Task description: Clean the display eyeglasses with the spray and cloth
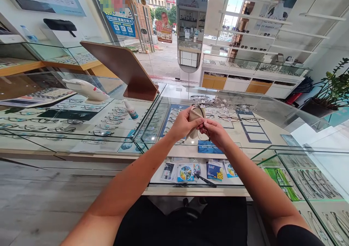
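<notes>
Over the glass counter, my left hand (183, 123) is closed round a beige cloth (197, 112), which is folded about part of a pair of eyeglasses (207, 134). My right hand (216, 130) pinches the eyeglasses close by, its fingertips meeting the left thumb. A dark thin rim hangs below the fingers, while the rest of the frame is covered by cloth and hands. Behind them, several pairs of glasses (236, 118) stand on the counter top or show through the glass; which of these I cannot tell.
A brown-backed tabletop mirror (120, 62), a white head-shaped stand (85, 90) and a small spray bottle (131, 109) stand on the left counter. Nearer me, a pen (204, 179) lies by leaflets (185, 172). Glass case edges run along the right, near a potted plant (324, 93).
</notes>
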The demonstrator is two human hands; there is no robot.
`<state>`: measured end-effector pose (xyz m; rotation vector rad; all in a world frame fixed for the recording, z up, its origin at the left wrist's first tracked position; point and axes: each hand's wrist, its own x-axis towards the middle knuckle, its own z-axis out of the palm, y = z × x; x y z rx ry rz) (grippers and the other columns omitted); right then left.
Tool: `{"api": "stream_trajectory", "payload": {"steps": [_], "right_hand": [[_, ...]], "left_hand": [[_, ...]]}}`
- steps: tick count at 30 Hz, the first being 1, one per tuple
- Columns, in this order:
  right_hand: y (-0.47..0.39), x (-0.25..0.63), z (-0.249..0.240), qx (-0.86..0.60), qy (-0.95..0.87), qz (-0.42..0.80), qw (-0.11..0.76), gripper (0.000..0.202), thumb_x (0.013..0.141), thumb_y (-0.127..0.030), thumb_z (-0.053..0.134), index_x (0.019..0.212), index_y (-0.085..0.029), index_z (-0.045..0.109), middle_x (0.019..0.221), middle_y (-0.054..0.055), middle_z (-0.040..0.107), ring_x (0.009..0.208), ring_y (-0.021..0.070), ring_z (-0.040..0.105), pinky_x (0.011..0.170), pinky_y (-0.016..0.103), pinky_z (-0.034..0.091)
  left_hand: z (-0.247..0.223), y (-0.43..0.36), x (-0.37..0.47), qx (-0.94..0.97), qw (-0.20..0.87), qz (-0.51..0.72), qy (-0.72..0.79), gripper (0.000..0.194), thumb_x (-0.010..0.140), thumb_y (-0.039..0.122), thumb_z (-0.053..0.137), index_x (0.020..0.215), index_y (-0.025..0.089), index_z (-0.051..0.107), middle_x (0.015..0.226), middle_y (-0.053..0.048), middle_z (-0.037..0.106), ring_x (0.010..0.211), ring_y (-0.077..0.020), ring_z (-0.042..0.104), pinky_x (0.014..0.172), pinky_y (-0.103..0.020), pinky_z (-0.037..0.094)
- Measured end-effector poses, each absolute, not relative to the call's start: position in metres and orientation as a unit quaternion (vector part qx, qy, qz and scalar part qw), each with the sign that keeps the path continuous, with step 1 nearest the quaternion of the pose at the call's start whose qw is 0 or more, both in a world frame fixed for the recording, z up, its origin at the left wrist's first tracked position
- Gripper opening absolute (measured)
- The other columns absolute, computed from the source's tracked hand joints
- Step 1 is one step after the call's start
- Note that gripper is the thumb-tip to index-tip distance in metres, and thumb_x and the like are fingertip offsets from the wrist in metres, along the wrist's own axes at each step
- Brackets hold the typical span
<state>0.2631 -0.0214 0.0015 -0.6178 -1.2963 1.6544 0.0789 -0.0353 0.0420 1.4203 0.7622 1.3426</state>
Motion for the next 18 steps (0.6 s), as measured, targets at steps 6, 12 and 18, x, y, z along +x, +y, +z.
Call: {"api": "stream_trajectory", "payload": {"steps": [6,12,18], "right_hand": [[-0.026,0.262,0.001,-0.253,-0.550,0.650,0.460,0.042,0.078,-0.063,0.092,0.083,-0.023,0.080,0.090,0.006,0.077,0.078,0.0191,0.055,0.079,0.037,0.049],[-0.025,0.263,0.001,-0.267,-0.559,0.639,0.456,0.042,0.079,-0.064,0.091,0.084,-0.024,0.081,0.089,0.006,0.077,0.081,0.0201,0.056,0.083,0.037,0.048],[-0.022,0.268,0.004,-0.283,-0.548,0.633,0.467,0.041,0.078,-0.062,0.091,0.083,-0.023,0.079,0.089,0.005,0.078,0.079,0.0191,0.057,0.081,0.036,0.047]], "left_hand": [[0.043,-0.046,0.087,0.572,0.476,0.585,0.321,0.058,0.077,0.065,0.096,0.084,0.019,0.063,0.062,0.003,0.063,0.052,-0.0117,0.056,0.052,-0.025,0.047],[0.047,-0.047,0.089,0.565,0.444,0.610,0.335,0.069,0.080,0.085,0.083,0.072,0.021,0.058,0.057,0.002,0.057,0.049,-0.0119,0.051,0.047,-0.027,0.043],[0.043,-0.035,0.080,0.564,0.489,0.590,0.308,0.066,0.078,0.082,0.088,0.079,0.019,0.066,0.067,0.001,0.060,0.058,-0.0121,0.053,0.055,-0.026,0.049]]}}
